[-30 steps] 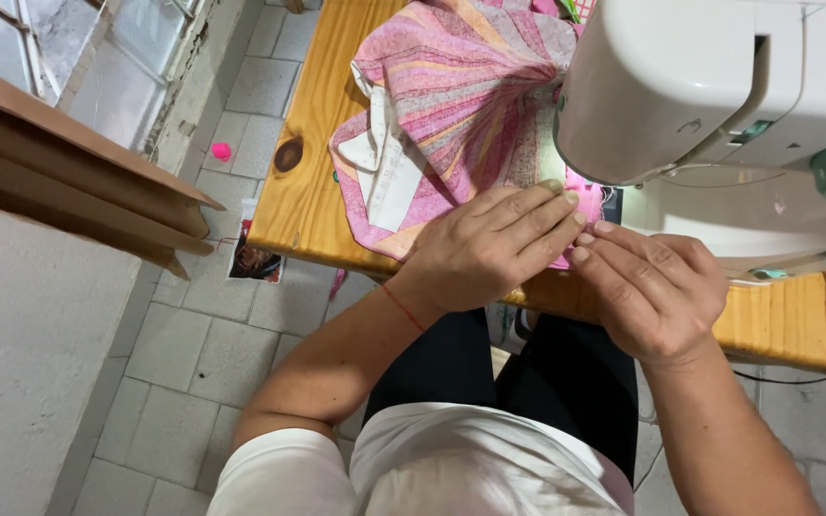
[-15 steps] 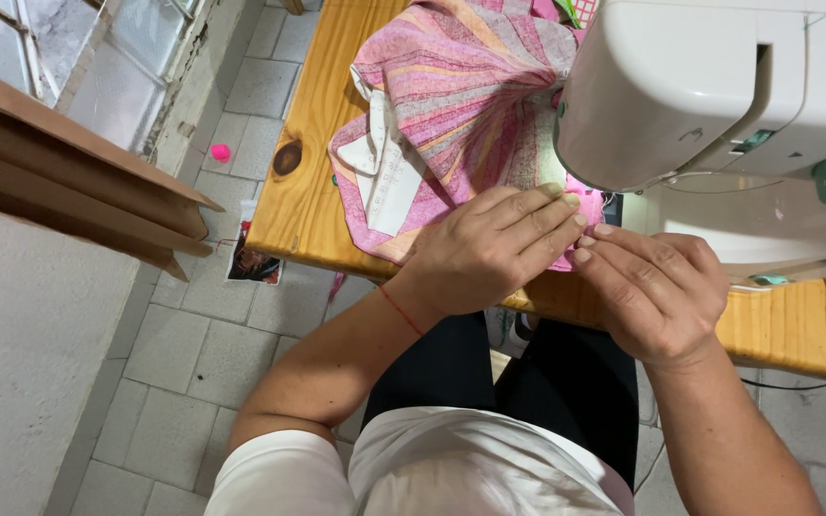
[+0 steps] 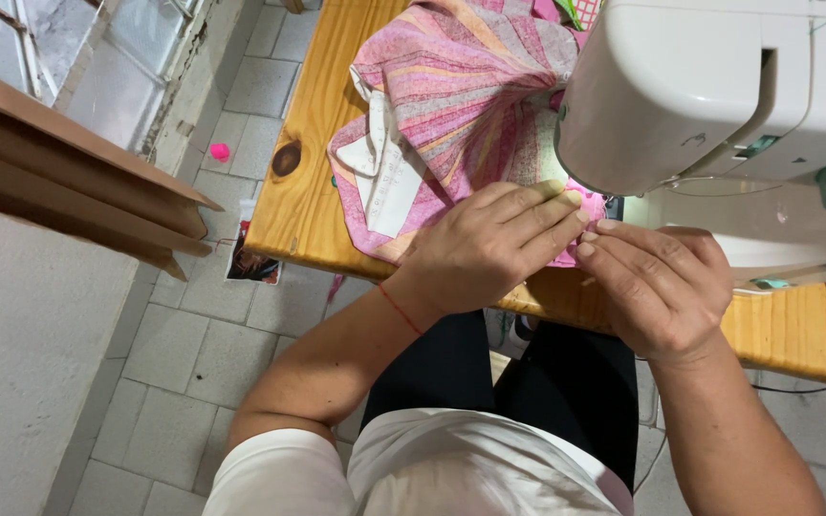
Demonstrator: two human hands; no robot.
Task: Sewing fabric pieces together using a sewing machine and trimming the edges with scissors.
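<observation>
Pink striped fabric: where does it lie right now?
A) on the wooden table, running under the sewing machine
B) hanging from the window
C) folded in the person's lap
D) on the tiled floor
A: the pink striped fabric is spread on the wooden table beside the white sewing machine, with both hands pressing its near edge.

The cloth [image 3: 470, 105] lies on the table [image 3: 313, 182], left of the sewing machine [image 3: 719, 105]. Both hands press the cloth at the machine's base: left hand [image 3: 489, 253] on it, right hand [image 3: 662, 287] just beside.
</observation>
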